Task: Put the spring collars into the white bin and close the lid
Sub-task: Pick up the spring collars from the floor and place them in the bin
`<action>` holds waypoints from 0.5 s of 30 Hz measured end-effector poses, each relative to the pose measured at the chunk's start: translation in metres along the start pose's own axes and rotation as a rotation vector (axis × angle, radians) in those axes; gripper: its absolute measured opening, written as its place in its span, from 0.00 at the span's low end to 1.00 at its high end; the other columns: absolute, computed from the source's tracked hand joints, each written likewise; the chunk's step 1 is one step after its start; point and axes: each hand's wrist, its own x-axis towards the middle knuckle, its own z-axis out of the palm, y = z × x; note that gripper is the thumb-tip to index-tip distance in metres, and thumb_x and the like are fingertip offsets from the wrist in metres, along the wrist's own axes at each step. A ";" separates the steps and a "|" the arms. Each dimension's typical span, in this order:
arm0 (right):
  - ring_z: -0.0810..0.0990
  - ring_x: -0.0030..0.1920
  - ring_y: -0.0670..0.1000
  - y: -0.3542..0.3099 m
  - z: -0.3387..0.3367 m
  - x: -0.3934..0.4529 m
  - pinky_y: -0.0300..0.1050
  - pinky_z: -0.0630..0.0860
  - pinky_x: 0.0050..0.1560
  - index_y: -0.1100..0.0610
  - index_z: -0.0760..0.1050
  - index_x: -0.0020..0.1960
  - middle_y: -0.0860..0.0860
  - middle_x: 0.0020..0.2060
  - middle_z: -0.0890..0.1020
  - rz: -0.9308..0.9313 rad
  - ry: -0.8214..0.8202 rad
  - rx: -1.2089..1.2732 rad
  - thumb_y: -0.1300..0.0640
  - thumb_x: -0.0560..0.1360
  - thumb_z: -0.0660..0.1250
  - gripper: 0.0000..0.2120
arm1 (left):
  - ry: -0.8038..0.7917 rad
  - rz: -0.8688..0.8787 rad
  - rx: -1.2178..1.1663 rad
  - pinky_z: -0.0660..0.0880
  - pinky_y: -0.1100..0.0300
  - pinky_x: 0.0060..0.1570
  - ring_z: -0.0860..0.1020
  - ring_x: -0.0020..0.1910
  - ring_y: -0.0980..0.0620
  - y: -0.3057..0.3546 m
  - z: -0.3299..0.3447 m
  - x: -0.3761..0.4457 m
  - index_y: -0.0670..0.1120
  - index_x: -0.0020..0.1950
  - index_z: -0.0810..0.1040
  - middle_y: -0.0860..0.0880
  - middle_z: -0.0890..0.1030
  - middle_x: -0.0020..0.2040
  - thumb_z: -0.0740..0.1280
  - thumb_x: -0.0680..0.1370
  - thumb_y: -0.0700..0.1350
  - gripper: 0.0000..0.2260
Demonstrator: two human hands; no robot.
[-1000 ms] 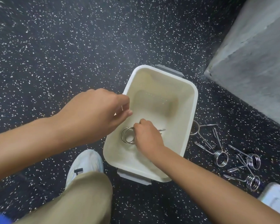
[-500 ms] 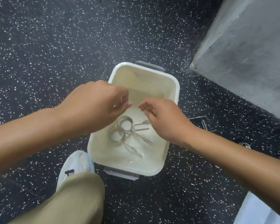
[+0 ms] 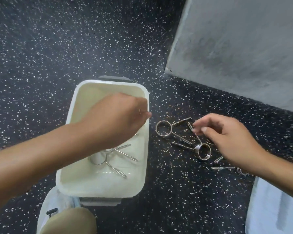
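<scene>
I see two spring collars (image 3: pixel 112 156) lying in the bottom of the white bin (image 3: pixel 143 174), their handle wires crossing. My left hand (image 3: pixel 115 122) hovers over the bin, fingers curled loosely; whether it pinches anything I cannot tell. My right hand (image 3: pixel 227 139) is spread open over the floor (image 3: pixel 41 65), fingertips (image 3: pixel 195 126) just beside a handle of the nearer collar (image 3: pixel 200 151), not yet gripping it. Another collar (image 3: pixel 163 130) lies between that one and the bin, and more show past my wrist. I judge these stiff, smooth steel, light but springy, likely to snag each other where their wires cross. I would pinch one handle wire, or hook a finger through the coil, and lift it clear
</scene>
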 end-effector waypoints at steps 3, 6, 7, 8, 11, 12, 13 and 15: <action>0.86 0.45 0.46 0.040 -0.013 0.003 0.54 0.82 0.54 0.47 0.82 0.50 0.43 0.43 0.88 0.091 0.046 0.040 0.65 0.80 0.66 0.13 | -0.059 0.056 0.009 0.78 0.51 0.37 0.78 0.35 0.49 0.019 0.012 0.021 0.50 0.46 0.80 0.51 0.83 0.38 0.60 0.82 0.56 0.14; 0.86 0.47 0.46 0.081 -0.021 0.006 0.44 0.80 0.50 0.51 0.81 0.50 0.46 0.44 0.87 0.198 0.088 0.084 0.66 0.81 0.65 0.12 | -0.153 0.109 -0.002 0.74 0.56 0.35 0.78 0.34 0.52 0.038 0.030 0.046 0.49 0.45 0.80 0.52 0.82 0.36 0.62 0.82 0.54 0.12; 0.85 0.47 0.46 0.093 -0.022 0.006 0.40 0.77 0.45 0.51 0.81 0.50 0.46 0.44 0.87 0.225 0.095 0.084 0.66 0.81 0.65 0.11 | -0.190 0.124 -0.012 0.75 0.56 0.35 0.78 0.34 0.52 0.043 0.038 0.055 0.49 0.44 0.79 0.52 0.81 0.35 0.63 0.82 0.53 0.12; 0.85 0.47 0.45 0.103 -0.022 0.006 0.36 0.74 0.41 0.51 0.81 0.51 0.45 0.44 0.87 0.234 0.098 0.058 0.65 0.81 0.65 0.10 | -0.229 0.134 -0.012 0.76 0.55 0.37 0.79 0.35 0.51 0.049 0.047 0.064 0.48 0.44 0.79 0.52 0.81 0.36 0.64 0.82 0.52 0.11; 0.80 0.46 0.38 0.121 -0.015 0.001 0.30 0.69 0.40 0.49 0.80 0.52 0.40 0.44 0.84 0.186 0.061 -0.093 0.60 0.79 0.69 0.07 | -0.371 0.117 0.120 0.76 0.52 0.40 0.79 0.41 0.44 0.059 0.080 0.086 0.44 0.46 0.77 0.47 0.80 0.42 0.64 0.81 0.51 0.11; 0.79 0.46 0.37 0.123 -0.009 -0.002 0.29 0.69 0.41 0.49 0.80 0.53 0.39 0.45 0.82 0.161 0.033 -0.128 0.60 0.79 0.69 0.07 | -0.412 0.093 0.195 0.75 0.52 0.40 0.78 0.42 0.43 0.060 0.091 0.091 0.43 0.46 0.75 0.47 0.79 0.43 0.64 0.81 0.50 0.11; 0.79 0.47 0.38 0.125 -0.002 -0.004 0.29 0.70 0.43 0.50 0.80 0.54 0.40 0.45 0.82 0.138 0.000 -0.155 0.59 0.79 0.70 0.07 | -0.451 0.067 0.264 0.76 0.52 0.40 0.77 0.42 0.43 0.062 0.101 0.093 0.43 0.45 0.74 0.46 0.78 0.43 0.63 0.81 0.49 0.10; 0.80 0.48 0.43 0.127 0.012 -0.008 0.36 0.74 0.46 0.49 0.79 0.56 0.41 0.47 0.80 0.104 -0.065 -0.239 0.54 0.77 0.71 0.07 | -0.536 0.023 0.381 0.78 0.51 0.42 0.79 0.43 0.43 0.065 0.119 0.095 0.42 0.49 0.77 0.47 0.78 0.43 0.64 0.81 0.46 0.08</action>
